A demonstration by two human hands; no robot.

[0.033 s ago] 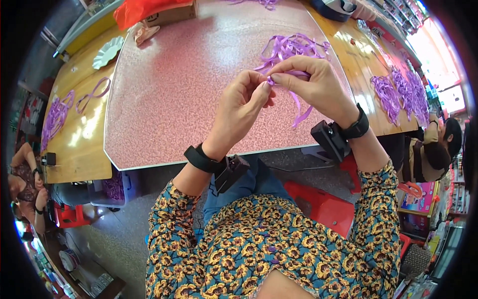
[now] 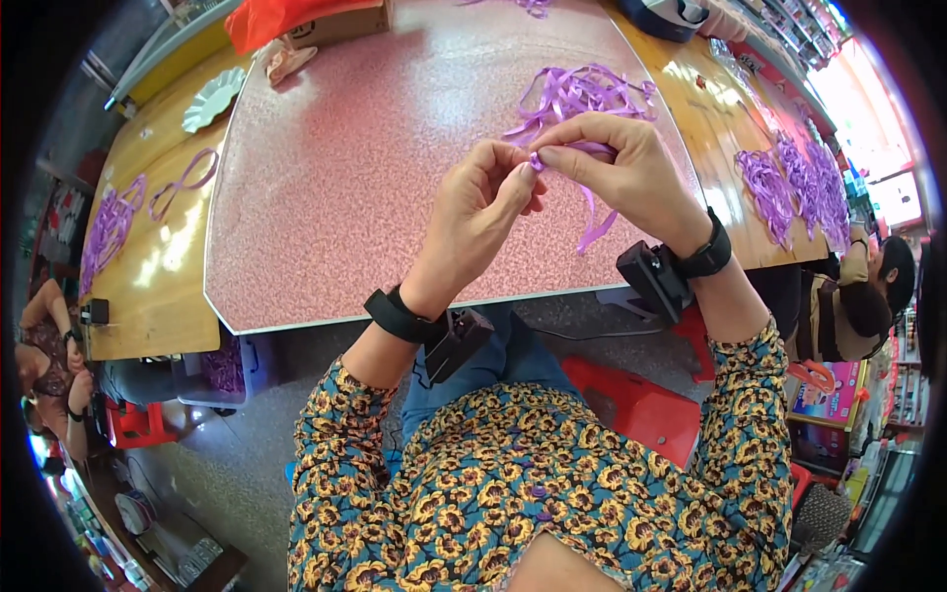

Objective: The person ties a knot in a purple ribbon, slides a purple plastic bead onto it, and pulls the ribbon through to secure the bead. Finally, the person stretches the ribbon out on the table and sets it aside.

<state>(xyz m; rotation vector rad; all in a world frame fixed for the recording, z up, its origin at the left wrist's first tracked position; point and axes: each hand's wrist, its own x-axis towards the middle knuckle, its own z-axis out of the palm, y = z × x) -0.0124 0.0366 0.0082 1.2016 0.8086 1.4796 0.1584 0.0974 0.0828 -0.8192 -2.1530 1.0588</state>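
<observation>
Ribbon [image 2: 593, 235]: narrow, flat, purple; held above the right part of the table [image 2: 326, 217], on the near side of the heap [image 2: 582, 91]; one tail hung free;
Grip: left hand [image 2: 473, 204] and right hand [image 2: 631, 180] both clamped on the ribbon, thumb against finger, tips close together;
Handling: judged light, limp, somewhat slippery, hard to break; best pinched either side of the small fold [image 2: 536, 161];
Textures: ribbon satiny; heap in loose loops; table pink, mottled, glossy, pale-edged.
</observation>
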